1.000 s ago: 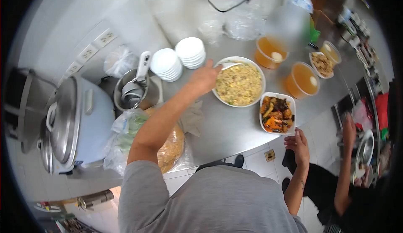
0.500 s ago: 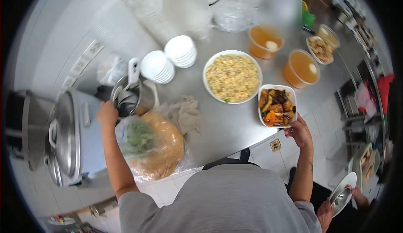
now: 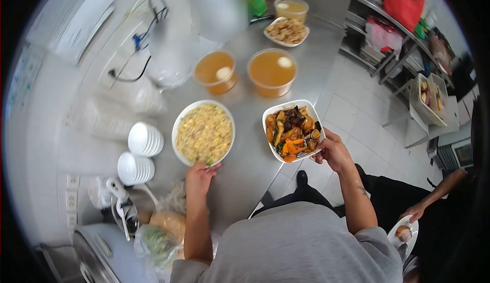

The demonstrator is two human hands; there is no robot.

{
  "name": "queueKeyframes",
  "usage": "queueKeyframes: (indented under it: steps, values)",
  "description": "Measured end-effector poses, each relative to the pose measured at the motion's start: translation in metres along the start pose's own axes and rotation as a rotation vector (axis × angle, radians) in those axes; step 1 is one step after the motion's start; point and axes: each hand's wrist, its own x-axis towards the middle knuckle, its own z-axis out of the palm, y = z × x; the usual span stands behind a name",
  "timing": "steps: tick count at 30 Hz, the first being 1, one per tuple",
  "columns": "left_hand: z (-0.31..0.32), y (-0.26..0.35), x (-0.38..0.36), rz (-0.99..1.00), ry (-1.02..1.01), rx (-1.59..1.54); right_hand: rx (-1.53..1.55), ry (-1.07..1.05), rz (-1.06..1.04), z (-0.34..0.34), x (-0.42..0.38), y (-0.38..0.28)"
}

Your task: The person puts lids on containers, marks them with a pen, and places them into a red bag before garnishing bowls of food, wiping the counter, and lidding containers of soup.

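Two hands: both on dishes, mid-frame.
Left hand (image 3: 200,177): fingertips touch near rim of fried rice bowl (image 3: 203,132); fingers loosely apart, nothing clamped.
Right hand (image 3: 332,151): clamped on edge of vegetable dish (image 3: 292,130), at bench (image 3: 245,176) edge.
Handling: judged best kept level, thumb over rim, support underneath.

Both arms reach forward, left hand (image 3: 200,177) flat, right hand (image 3: 333,151) gripping (fingers curled)
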Motion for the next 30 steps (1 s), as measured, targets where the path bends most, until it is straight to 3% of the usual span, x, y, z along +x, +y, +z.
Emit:
queueKeyframes:
  steps: [4, 6, 10, 12, 16, 18, 23, 24, 30]
  values:
    - [0.021, -0.007, -0.013, 0.171, 0.097, -0.121, -0.011, 0.019, -0.105, -0.045, 0.005, -0.044]
    - [0.030, -0.011, -0.020, 0.219, 0.022, -0.209, -0.023, 0.061, -0.128, -0.078, 0.013, -0.073]
    - [0.109, 0.014, -0.056, 0.459, 0.275, -0.108, -0.020, 0.096, -0.168, -0.153, 0.044, -0.136]
    - [0.151, 0.023, -0.057, 0.639, 0.322, 0.006, -0.077, 0.119, -0.169, -0.190, 0.062, -0.165]
    - [0.236, 0.025, -0.041, 0.693, 0.285, 0.137, -0.057, 0.181, -0.173, -0.254, 0.112, -0.212]
    - [0.308, 0.017, -0.025, 0.652, 0.237, 0.058, -0.014, 0.209, -0.156, -0.275, 0.140, -0.233]
    - [0.419, -0.025, 0.076, 0.482, 0.098, -0.171, 0.039, 0.240, -0.192, -0.327, 0.233, -0.268]
    - [0.421, -0.024, 0.106, 0.347, -0.137, -0.048, 0.043, 0.245, -0.170, -0.336, 0.260, -0.281]
    - [0.577, -0.082, 0.289, 0.002, -0.346, -0.141, 0.015, 0.290, -0.220, -0.380, 0.412, -0.355]
